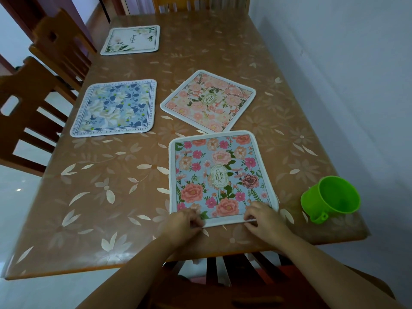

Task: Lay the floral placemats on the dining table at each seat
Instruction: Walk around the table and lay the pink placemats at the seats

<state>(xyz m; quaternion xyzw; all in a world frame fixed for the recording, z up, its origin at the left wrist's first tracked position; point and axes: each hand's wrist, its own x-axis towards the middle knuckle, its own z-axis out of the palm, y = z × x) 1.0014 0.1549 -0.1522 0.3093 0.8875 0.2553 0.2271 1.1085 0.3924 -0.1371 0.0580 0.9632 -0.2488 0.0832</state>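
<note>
Here | left hand [183, 221], right hand [264, 217] | seemingly pinch garden placemat [220, 175] near edge

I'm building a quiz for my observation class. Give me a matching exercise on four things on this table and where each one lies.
1 white placemat
2 pink placemat
3 Garden placemat
4 green cup

A pinched by left hand and right hand
B far end, left side
C right of the hands
D askew, in the middle

Pairs: 1-B, 2-D, 3-A, 4-C
</note>
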